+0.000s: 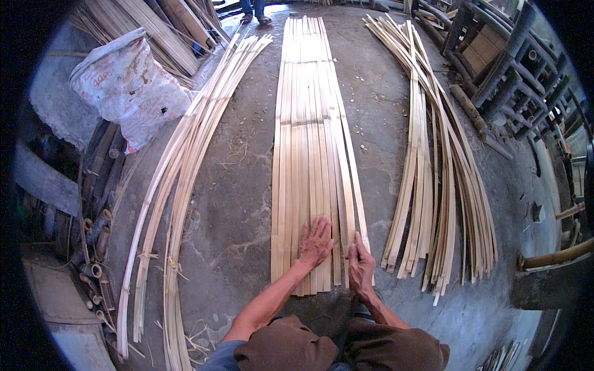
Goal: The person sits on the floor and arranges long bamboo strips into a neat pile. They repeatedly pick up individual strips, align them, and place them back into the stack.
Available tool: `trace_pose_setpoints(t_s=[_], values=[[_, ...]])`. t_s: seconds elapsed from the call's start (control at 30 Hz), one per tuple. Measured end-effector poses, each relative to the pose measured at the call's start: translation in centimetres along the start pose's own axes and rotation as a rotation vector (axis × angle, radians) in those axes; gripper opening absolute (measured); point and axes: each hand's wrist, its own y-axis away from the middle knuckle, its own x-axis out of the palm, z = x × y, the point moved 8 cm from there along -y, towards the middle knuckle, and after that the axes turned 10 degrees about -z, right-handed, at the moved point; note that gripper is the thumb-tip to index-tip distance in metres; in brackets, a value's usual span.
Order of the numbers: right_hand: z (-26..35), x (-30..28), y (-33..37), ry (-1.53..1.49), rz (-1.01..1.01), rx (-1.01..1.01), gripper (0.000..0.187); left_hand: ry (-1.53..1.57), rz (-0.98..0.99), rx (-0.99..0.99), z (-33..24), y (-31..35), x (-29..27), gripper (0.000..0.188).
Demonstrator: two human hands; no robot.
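Long pale bamboo strips (pixel 303 161) lie side by side on the floor in front of me, running straight away from my knees. My left hand (pixel 317 242) rests flat on their near part, fingers stretched out. At the right edge of the row, my right hand (pixel 361 262) pinches the near end of a bamboo strip (pixel 354 185) between thumb and fingers. Narrow gaps show between this strip and the ones beside it. Darker bands from the bamboo joints cross the row.
A loose bundle of strips (pixel 204 117), tied near its close end, lies left; another fanned pile (pixel 427 185) lies right. A white sack (pixel 136 86) and bamboo poles (pixel 93 247) stand far left. Dark wooden frames (pixel 501 74) are at right. A person's feet (pixel 255 20) show at the back.
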Motion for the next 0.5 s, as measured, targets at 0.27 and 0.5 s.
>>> trace_pose_setpoints(t_s=[0.27,0.5], values=[[-5.7,2.3,0.4,0.085,0.138,-0.043,0.053,0.085,0.004,-0.011,0.0,0.1,0.1,0.066],[-8.4,4.1,0.8,0.309,0.301,-0.078,0.054,0.042,0.100,-0.019,0.1,0.0,0.0,0.062]])
